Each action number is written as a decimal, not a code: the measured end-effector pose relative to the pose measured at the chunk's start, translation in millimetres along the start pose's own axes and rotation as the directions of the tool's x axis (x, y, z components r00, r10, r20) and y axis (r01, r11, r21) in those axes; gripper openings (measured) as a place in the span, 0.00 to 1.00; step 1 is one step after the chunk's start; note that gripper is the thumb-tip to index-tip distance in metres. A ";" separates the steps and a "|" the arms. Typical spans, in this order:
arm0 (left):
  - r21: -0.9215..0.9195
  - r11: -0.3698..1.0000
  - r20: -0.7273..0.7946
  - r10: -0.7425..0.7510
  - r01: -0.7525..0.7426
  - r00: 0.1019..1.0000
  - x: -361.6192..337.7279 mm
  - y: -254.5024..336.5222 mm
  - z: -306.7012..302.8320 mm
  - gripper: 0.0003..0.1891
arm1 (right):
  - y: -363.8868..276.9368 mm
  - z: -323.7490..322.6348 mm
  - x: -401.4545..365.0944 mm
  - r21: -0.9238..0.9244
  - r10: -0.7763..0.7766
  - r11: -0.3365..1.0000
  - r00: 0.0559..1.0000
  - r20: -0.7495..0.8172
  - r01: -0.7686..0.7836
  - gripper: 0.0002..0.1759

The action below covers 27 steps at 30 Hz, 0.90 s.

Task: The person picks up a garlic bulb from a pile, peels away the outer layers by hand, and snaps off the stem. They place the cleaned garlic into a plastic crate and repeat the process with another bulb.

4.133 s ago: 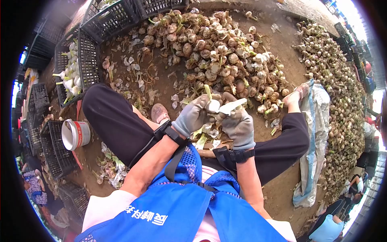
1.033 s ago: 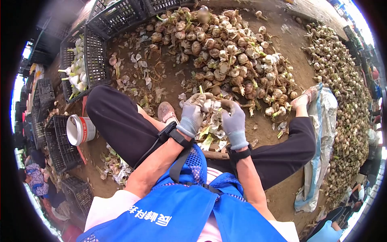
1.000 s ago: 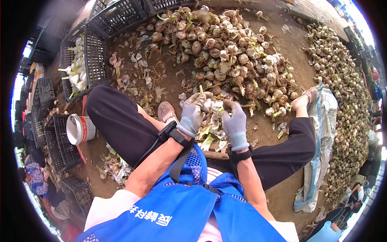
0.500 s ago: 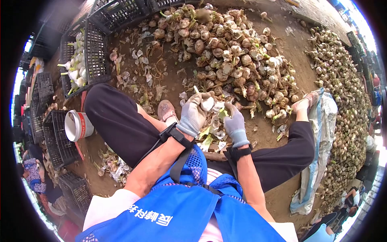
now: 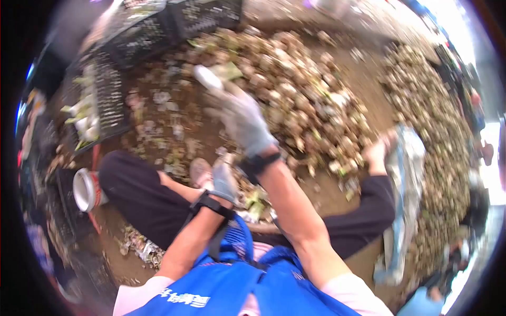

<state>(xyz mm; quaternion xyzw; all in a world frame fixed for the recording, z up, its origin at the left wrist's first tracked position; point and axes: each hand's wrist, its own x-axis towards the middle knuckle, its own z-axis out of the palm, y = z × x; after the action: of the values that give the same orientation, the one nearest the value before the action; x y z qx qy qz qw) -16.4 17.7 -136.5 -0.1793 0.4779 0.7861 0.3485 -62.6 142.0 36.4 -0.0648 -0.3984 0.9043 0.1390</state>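
My right hand (image 5: pixel 240 118), in a pale grey glove and blurred, reaches up and left across the middle. A peeled white garlic bulb (image 5: pixel 208 78) is at its fingertips, near a green scrap (image 5: pixel 228 71). My left hand (image 5: pixel 224 179), also gloved, is low beside the shoe, with its fingers smeared and partly hidden. Beyond and right of both hands is a heap of unpeeled garlic (image 5: pixel 284 84). White bulbs with green stems (image 5: pixel 84 118) lie in a black crate (image 5: pixel 112 97) at the left.
More black crates (image 5: pixel 139 39) line the top left. A white bucket (image 5: pixel 84 189) stands left of my knee. A pale sack (image 5: pixel 403 195) lies by my right leg, before a larger garlic pile (image 5: pixel 443 158). Garlic skins (image 5: pixel 163 113) litter the ground. People are at the lower edges.
My right hand has swung up and left past my left hand, and the white bulb, earlier in my left hand, is now at its fingertips. My left hand has moved down and left. The view has shifted.
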 end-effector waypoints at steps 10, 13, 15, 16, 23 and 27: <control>0.125 0.956 0.103 -0.278 0.265 0.955 -30.5 10.9 46.5 0.13 | -37.9 -257.8 -138.9 -0.654 -0.759 0.291 0.248 -0.602 -0.698 0.18; 0.178 0.935 0.129 -0.330 0.306 0.935 -20.2 -5.9 41.4 0.13 | -35.8 -328.2 -199.9 -0.022 -0.397 0.631 -0.298 -0.868 -0.776 0.22; 0.155 0.936 0.104 -0.332 0.315 0.937 -26.1 -6.9 54.2 0.12 | -11.9 -370.9 -207.0 0.063 -0.219 0.724 -0.314 -0.924 -0.687 0.21; 0.163 0.936 0.109 -0.333 0.314 0.937 -25.3 -10.6 53.0 0.12 | -13.6 -371.4 -199.0 0.147 -0.291 0.635 -0.411 -0.864 -0.758 0.20; 0.286 0.918 0.156 -0.328 0.275 0.932 -16.1 -22.9 45.9 0.15 | -50.3 -288.6 -204.2 -0.548 -0.686 0.435 0.131 -0.715 -0.714 0.09; 0.382 0.920 0.374 -0.237 0.084 0.897 -40.9 6.8 78.4 0.22 | -56.4 -173.3 -180.4 -0.637 -0.095 0.529 0.707 -0.701 -0.561 0.14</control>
<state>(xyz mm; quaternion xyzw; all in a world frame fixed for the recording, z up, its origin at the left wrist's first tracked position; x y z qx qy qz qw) 11.1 69.0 -69.6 0.0176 0.5113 0.6743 0.5326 160.1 245.4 -37.6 -0.4944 -0.6785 0.5358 0.0905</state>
